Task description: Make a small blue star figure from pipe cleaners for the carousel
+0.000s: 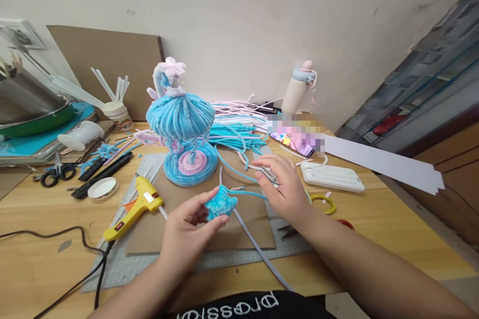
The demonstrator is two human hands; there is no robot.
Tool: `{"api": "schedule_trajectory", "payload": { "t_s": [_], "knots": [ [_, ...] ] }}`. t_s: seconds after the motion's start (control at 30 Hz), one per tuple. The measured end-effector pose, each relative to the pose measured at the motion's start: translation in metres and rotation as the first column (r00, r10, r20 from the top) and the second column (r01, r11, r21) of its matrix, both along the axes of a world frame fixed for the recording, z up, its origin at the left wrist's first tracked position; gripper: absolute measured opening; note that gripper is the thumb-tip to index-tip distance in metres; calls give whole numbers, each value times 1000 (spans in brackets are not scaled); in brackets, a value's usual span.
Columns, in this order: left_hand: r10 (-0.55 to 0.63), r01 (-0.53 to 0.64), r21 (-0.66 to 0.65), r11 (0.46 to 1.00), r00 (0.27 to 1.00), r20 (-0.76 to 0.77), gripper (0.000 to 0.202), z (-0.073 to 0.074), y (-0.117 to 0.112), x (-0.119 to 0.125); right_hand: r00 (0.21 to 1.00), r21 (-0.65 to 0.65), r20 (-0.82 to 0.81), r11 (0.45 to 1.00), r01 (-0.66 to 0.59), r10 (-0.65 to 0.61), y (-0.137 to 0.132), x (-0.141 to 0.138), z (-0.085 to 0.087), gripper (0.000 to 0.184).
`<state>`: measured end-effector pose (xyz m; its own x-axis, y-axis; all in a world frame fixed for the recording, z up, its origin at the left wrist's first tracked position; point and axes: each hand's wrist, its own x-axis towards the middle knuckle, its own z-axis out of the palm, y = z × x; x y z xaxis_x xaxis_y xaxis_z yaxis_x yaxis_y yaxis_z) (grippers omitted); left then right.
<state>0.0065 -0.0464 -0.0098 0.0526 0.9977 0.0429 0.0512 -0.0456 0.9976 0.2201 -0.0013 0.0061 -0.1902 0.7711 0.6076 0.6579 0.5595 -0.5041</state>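
My left hand (189, 224) pinches a small fuzzy blue pipe-cleaner piece (220, 203) above a brown cardboard sheet (247, 232). My right hand (282, 187) is closed on small metal snips (268, 175) just right of that piece, near a thin blue strand that trails from it. Behind both hands stands a blue and pink pipe-cleaner mushroom-shaped model (183, 129) on a round base.
A yellow glue gun (136, 207) with a black cord lies left of the cardboard. Scissors (56, 172), a black cutter, a lid and a cup of sticks sit far left. Loose blue and white pipe cleaners (235, 132), a phone, a white power bank (331, 177), a bottle and tape rolls lie right.
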Motion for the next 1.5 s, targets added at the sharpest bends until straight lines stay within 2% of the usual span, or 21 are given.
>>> {"api": "schedule_trajectory", "payload": {
  "t_s": [0.13,0.27,0.37,0.43,0.47,0.53,0.6,0.67,0.73,0.8,0.83,0.93,1.03,1.23,1.5],
  "knots": [
    [74,-51,154,987,986,-149,49,0,2,-7,999,113,-12,993,-33,35,-8,-2,12,16],
    [185,-66,359,931,933,-309,48,7,0,-15,988,120,-95,987,-108,120,-19,-5,27,15],
    [254,-76,493,867,918,-304,49,21,1,-16,948,15,-209,970,-244,242,-27,-8,36,14],
    [268,-107,555,825,939,-217,50,32,4,-12,915,-118,-287,938,-326,282,-30,-13,38,19],
    [250,-126,550,826,956,-156,52,36,7,-9,901,-191,-329,914,-357,283,-32,-16,37,22],
    [155,-126,463,877,988,-25,52,41,11,-1,852,-315,-440,841,-441,282,-32,-24,33,25],
    [48,-96,348,933,988,144,51,39,16,7,723,-346,-618,719,-602,308,-31,-32,24,28],
    [-9,-58,243,968,964,266,47,31,20,11,495,-270,-819,568,-778,290,-28,-39,12,31],
    [-37,-13,150,989,945,325,45,20,23,12,300,-194,-937,448,-873,179,-26,-42,-1,33],
    [-69,36,98,995,931,359,44,10,26,11,200,-154,-976,377,-913,85,-23,-43,-12,34],
    [-83,57,83,995,927,365,45,6,26,10,169,-139,-984,360,-923,53,-22,-42,-16,34],
    [-121,104,63,993,915,385,45,1,28,7,112,-104,-994,377,-920,-1,-20,-40,-22,36],
    [-168,153,71,986,894,414,45,1,27,7,135,-108,-990,437,-893,31,-21,-38,-23,34],
    [-238,210,115,971,875,422,47,2,24,5,320,-162,-935,622,-766,150,-25,-35,-25,30],
    [-268,254,88,963,875,404,46,6,22,3,551,-181,-802,786,-591,230,-22,-27,-24,16]
  ]
}}
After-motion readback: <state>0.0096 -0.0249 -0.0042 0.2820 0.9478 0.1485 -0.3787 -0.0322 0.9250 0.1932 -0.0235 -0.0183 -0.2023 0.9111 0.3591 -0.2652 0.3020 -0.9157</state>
